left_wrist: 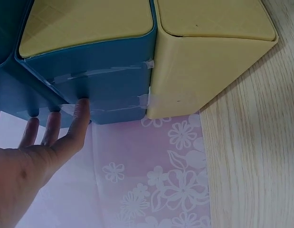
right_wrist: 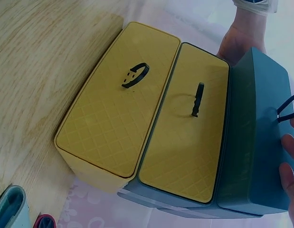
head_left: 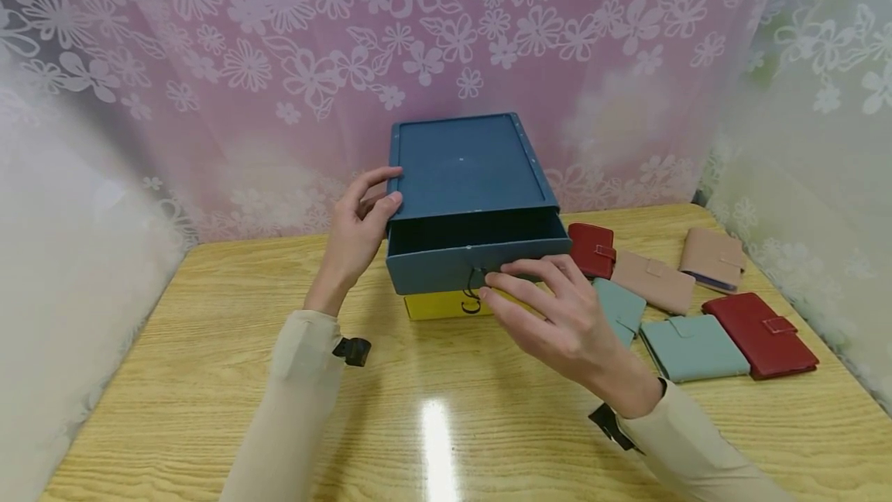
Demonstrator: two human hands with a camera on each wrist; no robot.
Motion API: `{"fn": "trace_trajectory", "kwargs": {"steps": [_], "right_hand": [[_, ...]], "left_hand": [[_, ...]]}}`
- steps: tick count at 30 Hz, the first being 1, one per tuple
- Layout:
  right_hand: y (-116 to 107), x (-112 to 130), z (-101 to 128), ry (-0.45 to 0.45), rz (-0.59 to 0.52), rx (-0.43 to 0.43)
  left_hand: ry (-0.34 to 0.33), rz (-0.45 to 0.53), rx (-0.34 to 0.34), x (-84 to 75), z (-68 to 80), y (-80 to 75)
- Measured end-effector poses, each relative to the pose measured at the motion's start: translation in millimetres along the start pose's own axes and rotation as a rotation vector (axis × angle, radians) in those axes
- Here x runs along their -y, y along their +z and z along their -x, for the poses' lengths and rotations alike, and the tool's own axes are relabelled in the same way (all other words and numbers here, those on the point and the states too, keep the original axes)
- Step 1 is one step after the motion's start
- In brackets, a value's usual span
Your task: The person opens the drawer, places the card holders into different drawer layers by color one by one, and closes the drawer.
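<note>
A blue drawer unit stands on a yellow one at the back of the wooden table. The top blue drawer is pulled partly out. My right hand pinches its black loop pull, with the fingertips at the drawer front. My left hand presses with straight fingers against the unit's left side near the top edge. The right wrist view shows two shut yellow drawer fronts below the blue one, each with a black loop.
Several wallets lie on the table to the right of the drawers: a red one, two beige, two teal and a larger red one. A pink floral curtain hangs right behind the unit.
</note>
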State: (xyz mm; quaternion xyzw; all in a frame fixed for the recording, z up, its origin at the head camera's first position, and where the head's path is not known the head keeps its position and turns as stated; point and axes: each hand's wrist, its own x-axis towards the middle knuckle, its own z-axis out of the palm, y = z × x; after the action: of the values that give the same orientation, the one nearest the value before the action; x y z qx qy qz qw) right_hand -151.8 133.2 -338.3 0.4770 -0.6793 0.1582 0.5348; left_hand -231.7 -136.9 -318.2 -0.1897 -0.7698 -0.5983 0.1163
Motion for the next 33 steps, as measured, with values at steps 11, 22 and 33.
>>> {"fn": "trace_trajectory", "kwargs": {"steps": [11, 22, 33], "right_hand": [[-0.8, -5.6, 2.0, 0.017, -0.005, 0.021], [-1.2, -4.9, 3.4, 0.005, -0.011, 0.015], [-0.5, -0.9, 0.9, -0.007, -0.012, -0.036]], "left_hand": [[-0.004, -0.060, -0.031, 1.4, -4.7, 4.5], [-0.081, 0.006, 0.030, 1.3, -7.2, 0.2], [-0.094, 0.036, 0.042, 2.9, -8.1, -1.4]]}}
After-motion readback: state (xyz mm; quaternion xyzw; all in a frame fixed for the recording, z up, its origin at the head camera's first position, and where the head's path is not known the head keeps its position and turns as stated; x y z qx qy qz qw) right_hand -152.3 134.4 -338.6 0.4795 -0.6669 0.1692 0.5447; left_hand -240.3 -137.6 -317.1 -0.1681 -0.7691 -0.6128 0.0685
